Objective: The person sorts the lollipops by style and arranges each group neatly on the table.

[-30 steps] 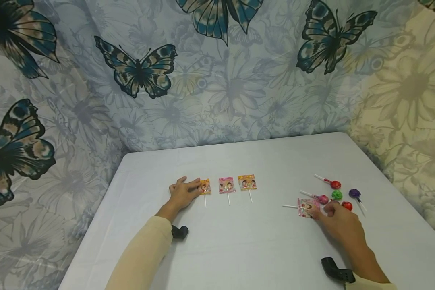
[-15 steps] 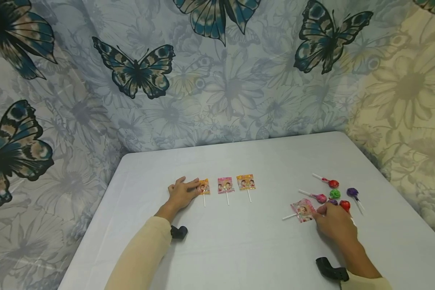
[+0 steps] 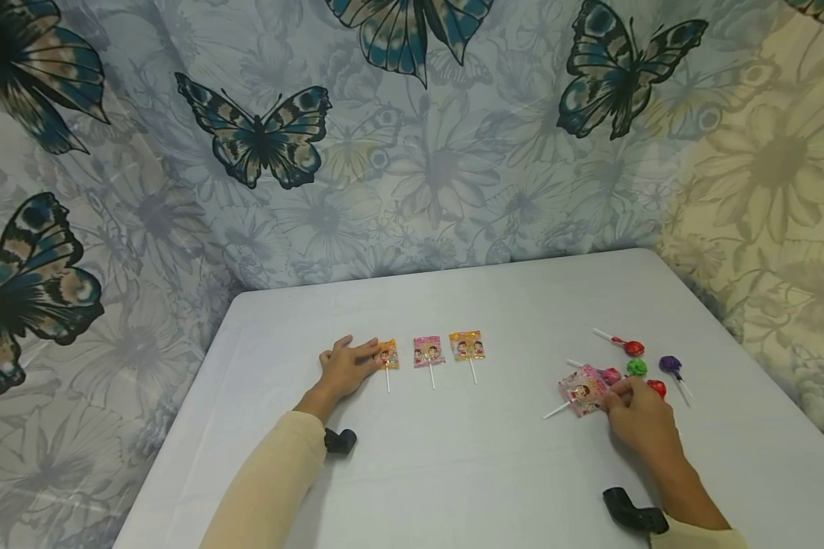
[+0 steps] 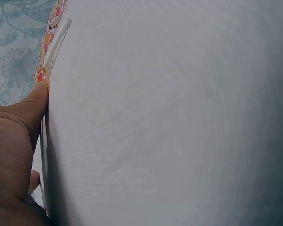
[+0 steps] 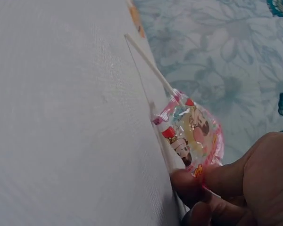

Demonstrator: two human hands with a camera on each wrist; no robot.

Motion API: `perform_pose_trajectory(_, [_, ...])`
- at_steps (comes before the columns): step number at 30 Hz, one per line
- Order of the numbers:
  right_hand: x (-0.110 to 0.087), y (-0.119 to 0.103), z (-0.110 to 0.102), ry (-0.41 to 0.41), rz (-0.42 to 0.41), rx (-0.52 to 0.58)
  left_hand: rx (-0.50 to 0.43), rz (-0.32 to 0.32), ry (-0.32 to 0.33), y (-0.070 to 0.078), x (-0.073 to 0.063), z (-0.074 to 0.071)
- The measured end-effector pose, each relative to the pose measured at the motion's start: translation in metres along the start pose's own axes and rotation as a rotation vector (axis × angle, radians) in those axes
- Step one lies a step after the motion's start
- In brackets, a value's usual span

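Observation:
My right hand (image 3: 642, 419) pinches the edge of a pink-wrapped lollipop (image 3: 582, 390) between thumb and fingers. Its white stick points away from the hand, and cartoon faces on the clear wrapper show in the right wrist view. Over at the left, my left hand (image 3: 346, 370) rests on the table, its fingertips at the left edge of an orange-wrapped lollipop (image 3: 388, 354). The left wrist view has the thumb (image 4: 37, 92) against that wrapper's end. A second pink lollipop (image 3: 429, 351) and another orange lollipop (image 3: 467, 345) lie to its right in a row, sticks toward me.
Beside the right hand lie round lollipops: a red one (image 3: 633, 348), a green one (image 3: 636, 367), a purple one (image 3: 670, 364), a dark pink one (image 3: 611, 375) and another red one partly hidden. A butterfly-patterned cloth (image 3: 446, 168) hangs behind the white table (image 3: 453, 473).
The pink lollipop in my right hand has swung from lying sideways to a slant, its stick end now lower. My left hand stays at the orange lollipop.

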State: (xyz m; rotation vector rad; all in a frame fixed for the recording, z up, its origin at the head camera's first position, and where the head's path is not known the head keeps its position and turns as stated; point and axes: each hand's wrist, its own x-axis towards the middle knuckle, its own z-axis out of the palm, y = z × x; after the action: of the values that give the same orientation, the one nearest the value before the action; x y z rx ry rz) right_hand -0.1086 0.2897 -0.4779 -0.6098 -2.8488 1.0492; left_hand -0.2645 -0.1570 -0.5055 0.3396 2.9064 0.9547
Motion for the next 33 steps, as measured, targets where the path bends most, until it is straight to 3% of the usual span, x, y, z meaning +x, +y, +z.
perform_pose_trajectory(17, [0.0034,0.0059,0.0041,0.086,-0.009,0.042,-0.013,-0.019,0.0,0.0007,-0.0004,0.0005])
perform_pose_trajectory(27, [-0.0004,0.0011,0.0002,0.051,0.014,0.079,-0.013,-0.003,0.003,0.0012,-0.0014,-0.0006])
perform_pose_trajectory(33, [-0.0007,0.0027,0.0012,0.072,-0.023,0.108,-0.008,-0.006,0.005,-0.0001,-0.0008,0.0007])
